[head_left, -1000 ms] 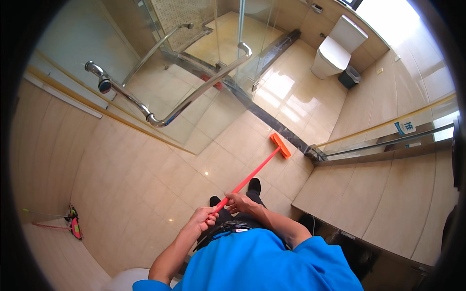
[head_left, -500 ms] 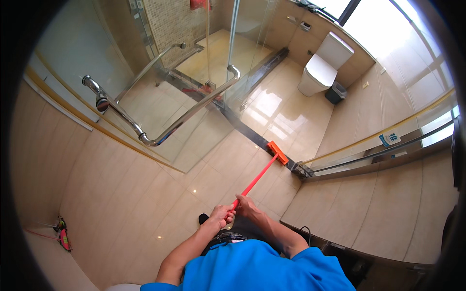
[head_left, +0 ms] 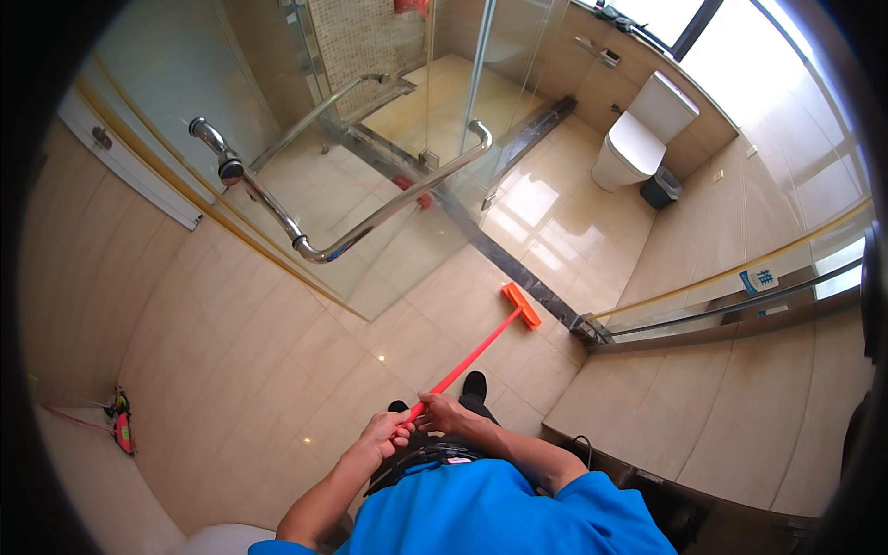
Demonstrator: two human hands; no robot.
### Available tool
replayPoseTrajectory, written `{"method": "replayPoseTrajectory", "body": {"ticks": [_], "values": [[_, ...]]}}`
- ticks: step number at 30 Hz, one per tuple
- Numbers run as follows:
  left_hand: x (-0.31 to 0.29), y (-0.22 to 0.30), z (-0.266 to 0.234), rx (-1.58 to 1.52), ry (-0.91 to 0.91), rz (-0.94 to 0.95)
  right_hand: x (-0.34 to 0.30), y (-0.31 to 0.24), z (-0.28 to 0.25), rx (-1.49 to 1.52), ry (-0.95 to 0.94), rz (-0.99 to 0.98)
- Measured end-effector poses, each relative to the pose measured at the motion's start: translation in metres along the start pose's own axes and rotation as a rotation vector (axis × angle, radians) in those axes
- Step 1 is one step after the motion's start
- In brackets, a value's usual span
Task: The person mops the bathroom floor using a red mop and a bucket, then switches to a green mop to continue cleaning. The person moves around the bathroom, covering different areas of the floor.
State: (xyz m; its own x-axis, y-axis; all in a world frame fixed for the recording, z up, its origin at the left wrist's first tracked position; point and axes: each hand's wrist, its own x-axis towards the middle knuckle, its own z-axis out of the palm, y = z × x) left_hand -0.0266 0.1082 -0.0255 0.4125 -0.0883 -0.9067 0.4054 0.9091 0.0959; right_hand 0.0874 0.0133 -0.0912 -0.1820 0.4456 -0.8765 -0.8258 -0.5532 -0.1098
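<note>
A long red pole (head_left: 472, 356) runs up from my hands to a flat orange bar-shaped head (head_left: 522, 306), like a floor squeegee or brush. The head rests on the tiled floor, just short of the dark stone threshold (head_left: 529, 278). My left hand (head_left: 386, 433) is closed around the pole near its lower end. Right beside it and a little further up, my right hand (head_left: 440, 413) holds the pole too, its fingers partly hidden. Below my hands, a dark shoe (head_left: 474, 383) shows on the floor.
A glass door (head_left: 388, 268) with a bent chrome handle (head_left: 407, 199) stands at the left. Past the threshold are a white toilet (head_left: 631, 148) and a dark bin (head_left: 660, 188). Another glass panel (head_left: 740, 291) is at the right. A red-and-black item (head_left: 122, 427) hangs at the far left.
The orange head has come back off the threshold onto the near floor. Both hands have drawn the pole toward me and to the left. A second shoe now shows.
</note>
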Motion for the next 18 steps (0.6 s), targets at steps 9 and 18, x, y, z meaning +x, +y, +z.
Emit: {"method": "replayPoseTrajectory", "body": {"ticks": [9,18], "values": [[0.05,-0.006,0.025,-0.045,-0.068,-0.055,-0.013,-0.028,-0.033,-0.043,0.108,-0.058],[0.07,-0.018,0.05,0.029,-0.081,-0.036,-0.008,-0.025,-0.072,-0.005,0.206,-0.183]]}}
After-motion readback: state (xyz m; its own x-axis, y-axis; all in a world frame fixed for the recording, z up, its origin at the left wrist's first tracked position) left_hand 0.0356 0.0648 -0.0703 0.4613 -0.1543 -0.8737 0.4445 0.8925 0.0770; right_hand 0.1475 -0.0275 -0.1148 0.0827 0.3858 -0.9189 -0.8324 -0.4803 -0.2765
